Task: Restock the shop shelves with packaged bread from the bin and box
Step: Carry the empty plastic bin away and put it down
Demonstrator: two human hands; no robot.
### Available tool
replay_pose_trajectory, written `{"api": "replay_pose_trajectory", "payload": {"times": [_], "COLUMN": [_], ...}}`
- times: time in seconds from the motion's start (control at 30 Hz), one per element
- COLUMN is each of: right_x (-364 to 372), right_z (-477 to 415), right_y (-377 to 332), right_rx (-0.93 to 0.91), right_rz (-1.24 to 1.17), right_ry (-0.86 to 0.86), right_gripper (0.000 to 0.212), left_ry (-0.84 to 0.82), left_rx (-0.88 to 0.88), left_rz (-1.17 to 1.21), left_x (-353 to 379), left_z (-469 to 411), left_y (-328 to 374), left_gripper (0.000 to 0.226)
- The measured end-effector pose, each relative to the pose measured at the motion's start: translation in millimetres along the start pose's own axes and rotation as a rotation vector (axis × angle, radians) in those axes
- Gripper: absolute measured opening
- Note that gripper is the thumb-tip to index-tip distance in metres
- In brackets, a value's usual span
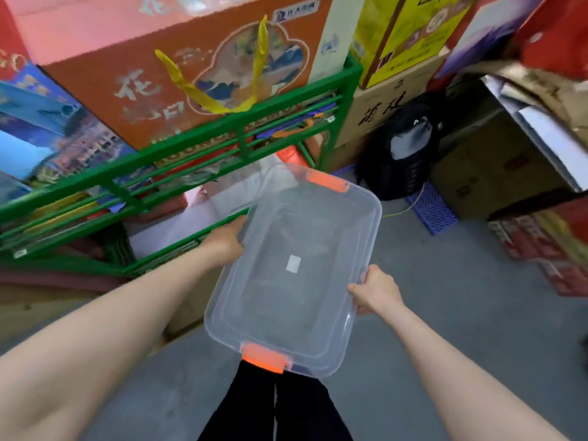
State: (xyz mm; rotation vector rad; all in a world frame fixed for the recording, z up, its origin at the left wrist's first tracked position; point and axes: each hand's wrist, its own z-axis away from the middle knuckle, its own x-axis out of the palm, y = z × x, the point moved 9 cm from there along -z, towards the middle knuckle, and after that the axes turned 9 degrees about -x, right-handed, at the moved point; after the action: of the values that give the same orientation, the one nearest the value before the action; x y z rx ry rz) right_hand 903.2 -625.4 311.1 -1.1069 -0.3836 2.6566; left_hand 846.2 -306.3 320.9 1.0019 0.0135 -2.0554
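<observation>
Head view: clear rectangular plastic bin

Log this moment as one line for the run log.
left hand: grips bin's left rim | right hand: grips right rim | clear bin: held up, no bread visible inside | green shelf: ahead-left

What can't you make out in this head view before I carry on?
- Clear bin: no bread shows through it; whether the lid is latched is unclear.
- Left hand: fingers hidden under the bin's rim.
- Right hand: fingertips wrapped behind the rim.
- Green shelf rack: lower-level goods blurred and barred by the rails.
- Orange carton: print smeared by blur.
- Black bag: contents unseen.
</observation>
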Motion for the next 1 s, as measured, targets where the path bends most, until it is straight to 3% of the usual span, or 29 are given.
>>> {"api": "replay_pose_trajectory", "payload": {"times": [0.23, 0.47, 0.67, 0.87, 1.0], "right_x": [29, 85, 166, 256, 314], "right_z": [-43, -125, -211, -290, -325], "right_y": [37, 63, 82, 99, 102], "right_rx": [0.112, 0.172, 0.217, 0.247, 0.262], "right_rz": [-0.175, -0.426, -0.585, -0.635, -0.712], "right_ry": [0.016, 0.126, 0.193, 0.205, 0.185], "right_gripper": [0.037, 0.023, 0.027, 0.031, 0.031], "left_ry": [0.085, 0.101, 0.092, 0.020, 0.057], "left_rx": [0.131, 0.225, 0.287, 0.191, 0.143], "left_rz": [-0.022, -0.046, -0.098, -0.048, -0.115], "left_x": [18, 58, 107, 170, 197], "left_z": [-75, -183, -283, -368, -404], "left_y": [44, 60, 48, -1, -37], "left_gripper": [0.061, 0.056, 0.070, 0.078, 0.086]}}
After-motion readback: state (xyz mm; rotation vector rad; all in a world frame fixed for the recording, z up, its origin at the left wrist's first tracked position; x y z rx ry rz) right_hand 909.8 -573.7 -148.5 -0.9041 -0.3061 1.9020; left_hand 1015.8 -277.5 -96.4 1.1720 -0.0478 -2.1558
